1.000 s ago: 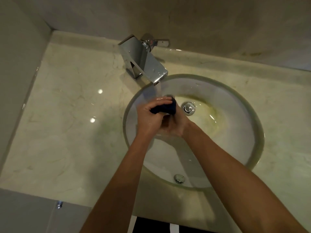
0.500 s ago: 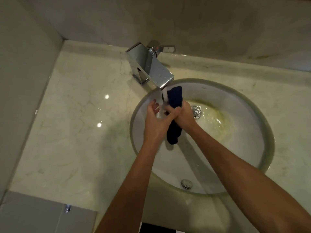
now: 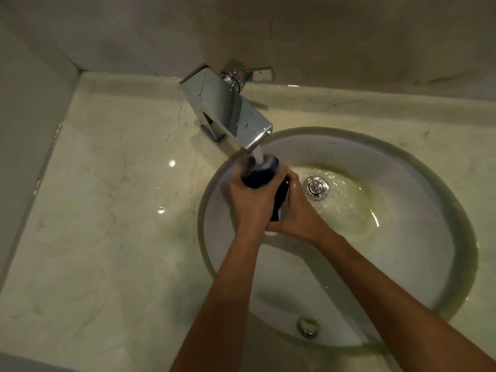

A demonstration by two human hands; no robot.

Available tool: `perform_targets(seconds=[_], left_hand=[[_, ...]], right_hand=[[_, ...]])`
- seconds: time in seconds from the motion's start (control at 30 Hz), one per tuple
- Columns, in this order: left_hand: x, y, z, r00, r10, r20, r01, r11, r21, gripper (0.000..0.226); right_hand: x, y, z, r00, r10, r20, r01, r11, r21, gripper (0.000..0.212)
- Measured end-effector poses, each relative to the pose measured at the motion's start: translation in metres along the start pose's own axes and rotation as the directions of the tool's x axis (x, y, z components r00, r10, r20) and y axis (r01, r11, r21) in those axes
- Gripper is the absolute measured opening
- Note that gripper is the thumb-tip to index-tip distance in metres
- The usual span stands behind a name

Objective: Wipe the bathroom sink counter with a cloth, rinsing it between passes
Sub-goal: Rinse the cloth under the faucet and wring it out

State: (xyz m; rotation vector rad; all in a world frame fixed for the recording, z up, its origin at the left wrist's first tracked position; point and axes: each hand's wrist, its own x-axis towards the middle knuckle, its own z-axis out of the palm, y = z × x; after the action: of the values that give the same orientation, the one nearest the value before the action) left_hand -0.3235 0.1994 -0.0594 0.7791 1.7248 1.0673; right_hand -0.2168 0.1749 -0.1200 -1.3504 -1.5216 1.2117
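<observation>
Under the running tap, both hands wring a dark blue cloth (image 3: 259, 174) over the sink (image 3: 402, 264): the left hand (image 3: 251, 201) curls round its bunched upper end, the right hand (image 3: 294, 213) grips the lower part, forearms reaching in from below. Water streams from the boxy chrome faucet (image 3: 228, 108). No lettering is legible. Glossy veined marble counter (image 3: 107, 210) surrounds the round white basin with its metal drain (image 3: 316, 187).

Mirror-polished chrome faucet (image 3: 228, 108), glossy marble counter (image 3: 107, 210)

Dim, yellowish overhead lighting; small glare spots on the tabletop (image 3: 107, 210) left side; wide-angle edge distortion; slight overall softness.
</observation>
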Motion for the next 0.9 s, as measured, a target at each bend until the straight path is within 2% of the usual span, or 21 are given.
perform_targets(seconds=[0.07, 0.1, 0.17, 0.23, 0.33, 0.4, 0.43, 0.5, 0.53, 0.57, 0.6, 0.63, 0.7, 0.73, 0.77, 0.8, 0.9], left_hand=[[-0.003, 0.002, 0.004, 0.998, 0.05, -0.026, -0.051, 0.998, -0.042, 0.046], [-0.006, 0.003, 0.006, 0.997, 0.068, -0.042, -0.071, 0.995, -0.07, 0.045], [-0.012, 0.002, 0.008, 0.993, 0.095, -0.073, -0.102, 0.99, -0.097, 0.048], [-0.019, -0.001, 0.004, 0.988, 0.135, -0.081, -0.14, 0.987, -0.072, 0.044], [-0.027, -0.009, -0.005, 0.976, 0.187, -0.115, -0.197, 0.977, -0.084, 0.039], [-0.032, -0.01, -0.01, 0.97, 0.204, -0.129, -0.217, 0.971, -0.104, 0.04], [-0.033, -0.011, -0.012, 0.967, 0.218, -0.129, -0.232, 0.967, -0.107, 0.039], [-0.031, -0.009, -0.015, 0.961, 0.249, -0.119, -0.262, 0.959, -0.107, 0.04], [-0.029, -0.007, -0.015, 0.959, 0.259, -0.113, -0.272, 0.956, -0.114, 0.042], [-0.027, -0.005, -0.015, 0.958, 0.264, -0.107, -0.277, 0.953, -0.126, 0.044], [-0.024, -0.004, -0.015, 0.958, 0.269, -0.101, -0.281, 0.95, -0.136, 0.044], [-0.021, -0.004, -0.014, 0.958, 0.272, -0.094, -0.284, 0.949, -0.138, 0.043], [-0.017, -0.004, -0.01, 0.961, 0.262, -0.088, -0.273, 0.951, -0.144, 0.041], [-0.016, -0.004, -0.009, 0.963, 0.253, -0.088, -0.264, 0.954, -0.143, 0.041], [-0.016, -0.004, -0.007, 0.965, 0.247, -0.092, -0.258, 0.957, -0.135, 0.04], [-0.016, -0.003, -0.005, 0.965, 0.244, -0.097, -0.255, 0.959, -0.125, 0.04], [-0.014, -0.005, -0.004, 0.968, 0.228, -0.101, -0.239, 0.965, -0.109, 0.038]], right_hand=[[0.006, 0.003, 0.013, 0.997, -0.035, -0.064, 0.036, 0.999, 0.017, 0.095], [0.011, 0.001, 0.02, 0.993, -0.022, -0.119, 0.026, 0.999, 0.031, 0.078], [0.021, -0.003, 0.028, 0.978, 0.108, -0.177, -0.108, 0.994, 0.008, 0.043], [0.027, -0.001, 0.03, 0.971, 0.118, -0.208, -0.136, 0.988, -0.072, 0.015], [0.044, -0.009, 0.026, 0.982, -0.015, -0.19, -0.02, 0.984, -0.178, 0.032], [0.05, -0.017, 0.023, 0.981, -0.119, -0.154, 0.077, 0.964, -0.256, 0.027], [0.052, -0.018, 0.024, 0.981, -0.125, -0.149, 0.088, 0.969, -0.233, 0.021], [0.053, -0.015, 0.027, 0.982, -0.124, -0.142, 0.093, 0.974, -0.205, 0.023], [0.053, -0.016, 0.025, 0.991, -0.096, -0.097, 0.068, 0.964, -0.259, 0.017], [0.054, -0.017, 0.024, 0.996, -0.06, -0.071, 0.035, 0.951, -0.308, 0.021], [0.054, -0.017, 0.021, 0.997, -0.055, -0.054, 0.032, 0.934, -0.357, 0.036], [0.053, -0.021, 0.019, 0.996, -0.07, -0.049, 0.05, 0.945, -0.324, 0.042], [0.054, -0.023, 0.015, 0.995, -0.09, -0.043, 0.073, 0.954, -0.292, 0.026], [0.053, -0.021, 0.011, 0.995, -0.098, 0.008, 0.095, 0.932, -0.349, 0.018], [0.051, -0.017, 0.007, 0.995, -0.075, 0.061, 0.093, 0.926, -0.367, 0.02], [0.048, -0.015, 0.002, 0.994, -0.033, 0.107, 0.072, 0.922, -0.381, 0.033], [0.033, -0.009, -0.019, 0.981, -0.04, 0.191, 0.101, 0.943, -0.317, 0.075]])
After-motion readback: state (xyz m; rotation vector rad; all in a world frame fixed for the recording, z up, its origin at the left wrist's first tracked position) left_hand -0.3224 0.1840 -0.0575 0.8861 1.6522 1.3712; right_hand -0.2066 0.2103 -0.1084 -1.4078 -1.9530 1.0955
